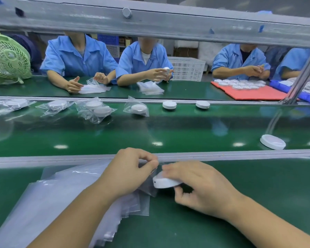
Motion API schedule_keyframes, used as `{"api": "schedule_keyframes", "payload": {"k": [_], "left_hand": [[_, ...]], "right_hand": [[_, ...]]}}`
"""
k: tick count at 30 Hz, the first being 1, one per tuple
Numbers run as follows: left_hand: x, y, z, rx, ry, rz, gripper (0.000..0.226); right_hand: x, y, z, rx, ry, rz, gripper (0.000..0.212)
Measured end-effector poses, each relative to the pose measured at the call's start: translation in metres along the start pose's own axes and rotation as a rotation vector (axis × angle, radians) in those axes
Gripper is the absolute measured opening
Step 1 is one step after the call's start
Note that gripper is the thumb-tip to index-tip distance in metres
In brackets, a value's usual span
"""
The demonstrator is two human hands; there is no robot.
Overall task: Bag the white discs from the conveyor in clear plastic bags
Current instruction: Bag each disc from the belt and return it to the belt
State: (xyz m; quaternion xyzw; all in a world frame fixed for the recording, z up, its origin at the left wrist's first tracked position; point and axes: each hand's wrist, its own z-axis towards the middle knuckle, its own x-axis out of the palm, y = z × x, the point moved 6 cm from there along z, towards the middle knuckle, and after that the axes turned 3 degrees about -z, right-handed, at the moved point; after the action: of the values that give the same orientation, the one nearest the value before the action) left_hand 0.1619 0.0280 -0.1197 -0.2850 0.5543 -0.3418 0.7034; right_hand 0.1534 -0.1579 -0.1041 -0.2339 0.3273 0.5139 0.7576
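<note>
White disc (166, 183) clamped in the right grip (199, 185), fingers over the top, thumb under the rim, just above the bench (249, 179) on the near side of the conveyor (150, 133). Left grip (131, 172) pinched together on the mouth edge of a clear bag (147, 187), right beside the disc's leading rim. Probably mid-insertion, with the disc not yet inside.

To do it well: lift only the upper layer of the mouth, up and away, to open a wide gap. Cannot tell whether the two layers are already parted. Lead with the rim, keep the disc flat to the bag, slide it fully past the mouth, then let go. Keep the pinch on the top bag alone, clear of the bag stack (64, 199) beneath, to avoid dragging a second one along. Next loose disc (272, 141) on the belt, well to the right.

No brand, label or writing legible anywhere on disc, bags or bench. Only a small dark spot on the held disc's rim.
</note>
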Motion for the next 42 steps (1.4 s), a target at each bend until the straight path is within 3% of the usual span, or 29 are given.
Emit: {"api": "schedule_keyframes", "payload": {"k": [3, 6, 9, 14, 17, 19, 21, 23, 26, 28, 31, 35, 38, 40, 42], "left_hand": [[0.009, -0.011, -0.005, -0.064, 0.161, -0.405, 0.017], [0.011, -0.028, -0.008, 0.077, 0.284, -0.521, 0.030], [0.016, -0.028, -0.006, 0.091, 0.201, -0.494, 0.045], [0.022, -0.033, -0.006, 0.158, -0.090, -0.491, 0.021], [0.018, -0.035, -0.008, 0.168, -0.209, -0.365, 0.021], [0.010, -0.036, -0.008, 0.166, -0.237, -0.159, 0.016], [-0.003, -0.036, -0.007, 0.174, -0.198, 0.198, 0.020], [-0.014, -0.029, -0.005, 0.098, -0.061, 0.483, 0.018], [-0.012, -0.012, -0.011, -0.074, 0.225, 0.580, 0.037], [-0.003, -0.013, -0.013, -0.065, 0.298, 0.619, 0.039], [0.006, -0.016, -0.011, -0.025, 0.292, 0.646, 0.030], [0.010, -0.012, -0.009, -0.021, 0.357, 0.668, 0.021], [0.013, -0.012, -0.008, 0.002, 0.401, 0.682, 0.019], [0.013, -0.011, -0.007, 0.000, 0.388, 0.667, 0.028], [0.013, -0.010, -0.008, 0.005, 0.359, 0.665, 0.040]], "right_hand": [[-0.003, -0.003, -0.004, -0.033, -0.117, 0.028, 0.029], [-0.012, -0.017, -0.004, 0.195, -0.291, 0.258, 0.018], [-0.008, -0.028, -0.005, 0.480, -0.321, 0.457, 0.009], [0.010, -0.025, -0.003, 0.701, -0.100, 0.717, 0.024], [0.014, -0.036, 0.007, 0.727, -0.003, 0.560, 0.037], [0.021, -0.049, 0.019, 0.697, 0.052, 0.421, 0.046], [0.031, -0.078, 0.029, 0.764, 0.069, 0.328, 0.050], [0.041, -0.118, 0.040, 0.949, 0.051, 0.284, 0.051], [0.059, -0.174, 0.055, 1.257, -0.023, 0.442, 0.037], [0.074, -0.194, 0.065, 1.382, -0.118, 0.692, 0.025], [0.099, -0.194, 0.075, 1.374, 0.056, 0.776, 0.021], [0.093, -0.190, 0.063, 1.247, 0.098, 0.529, 0.019], [0.051, -0.203, 0.030, 1.202, 0.140, 0.078, 0.015], [0.017, -0.222, -0.007, 1.206, 0.304, -0.355, 0.038], [-0.010, -0.246, -0.055, 1.278, 0.516, -0.591, 0.069]]}}
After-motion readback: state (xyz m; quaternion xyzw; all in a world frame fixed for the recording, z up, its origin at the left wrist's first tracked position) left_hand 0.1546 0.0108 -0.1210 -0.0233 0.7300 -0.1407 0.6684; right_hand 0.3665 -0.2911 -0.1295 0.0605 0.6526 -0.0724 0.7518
